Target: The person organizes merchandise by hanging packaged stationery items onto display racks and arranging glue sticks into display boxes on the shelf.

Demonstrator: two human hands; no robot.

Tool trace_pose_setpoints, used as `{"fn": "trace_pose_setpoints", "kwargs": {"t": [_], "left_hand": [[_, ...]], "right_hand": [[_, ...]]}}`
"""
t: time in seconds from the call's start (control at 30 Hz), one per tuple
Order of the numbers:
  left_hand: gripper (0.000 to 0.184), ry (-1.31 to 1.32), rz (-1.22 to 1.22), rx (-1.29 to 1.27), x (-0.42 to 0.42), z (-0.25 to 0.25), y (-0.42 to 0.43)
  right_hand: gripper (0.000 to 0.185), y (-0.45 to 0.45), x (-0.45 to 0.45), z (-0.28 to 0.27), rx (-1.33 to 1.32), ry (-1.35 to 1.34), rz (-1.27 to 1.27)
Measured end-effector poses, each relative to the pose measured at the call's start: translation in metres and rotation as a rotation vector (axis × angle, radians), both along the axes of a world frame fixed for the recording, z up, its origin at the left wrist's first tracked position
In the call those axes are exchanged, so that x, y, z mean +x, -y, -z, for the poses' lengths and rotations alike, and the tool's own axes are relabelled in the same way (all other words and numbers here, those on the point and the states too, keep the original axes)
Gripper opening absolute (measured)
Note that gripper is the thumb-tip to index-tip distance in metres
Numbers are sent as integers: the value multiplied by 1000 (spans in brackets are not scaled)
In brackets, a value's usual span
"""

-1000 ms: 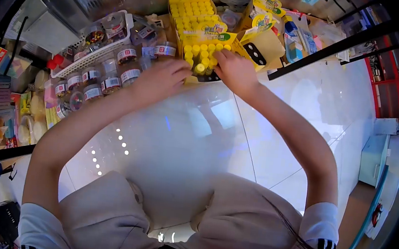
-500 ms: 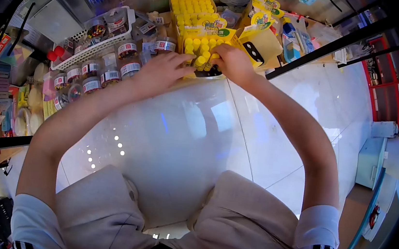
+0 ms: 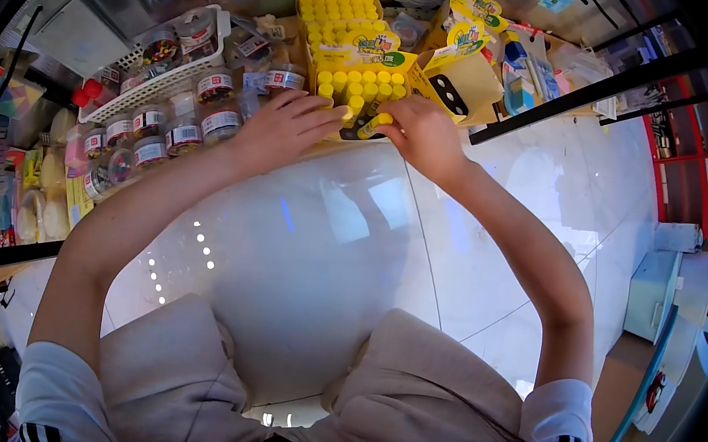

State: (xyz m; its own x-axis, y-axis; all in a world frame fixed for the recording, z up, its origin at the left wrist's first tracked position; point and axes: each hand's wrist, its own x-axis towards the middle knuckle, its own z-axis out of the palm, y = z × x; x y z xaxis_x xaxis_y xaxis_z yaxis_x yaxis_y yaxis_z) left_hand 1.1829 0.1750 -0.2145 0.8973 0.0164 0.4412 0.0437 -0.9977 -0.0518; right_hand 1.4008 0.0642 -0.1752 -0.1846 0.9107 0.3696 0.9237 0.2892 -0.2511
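Flanking the box's point(image 3: 345, 61) front edge, hands point(image 3: 428, 137) stand apart.

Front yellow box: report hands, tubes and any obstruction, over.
Right hand holding a tilted yellow tube at front box's near side. Left hand at near left corner, grip unclear, partly blocking view there.

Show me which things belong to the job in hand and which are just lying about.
In use:
- right hand, gripping a tilted yellow-capped tube
- left hand, beside the tubes
- front yellow box, holding upright tubes

Lying about:
- labelled jars
- white basket
- red shelving
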Motion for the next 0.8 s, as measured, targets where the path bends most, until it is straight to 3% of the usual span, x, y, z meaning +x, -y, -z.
{"fn": "trace_pose_setpoints", "kwargs": {"t": [0.4,0.67,0.73,0.8], "left_hand": [[40,89,48,-128,3,9,-4],[38,57,57,-157,-1,-3,-3],[39,63,42,-190,3,-10,-2],[37,53,22,-208,15,-20,-5]], "right_hand": [[13,-17,-11,4,-145,143,-19],[5,-23,24,-8,240,106,-38],[7,-25,29,-32,21,44,132],[7,-31,18,-44,-278,276,235]]}}
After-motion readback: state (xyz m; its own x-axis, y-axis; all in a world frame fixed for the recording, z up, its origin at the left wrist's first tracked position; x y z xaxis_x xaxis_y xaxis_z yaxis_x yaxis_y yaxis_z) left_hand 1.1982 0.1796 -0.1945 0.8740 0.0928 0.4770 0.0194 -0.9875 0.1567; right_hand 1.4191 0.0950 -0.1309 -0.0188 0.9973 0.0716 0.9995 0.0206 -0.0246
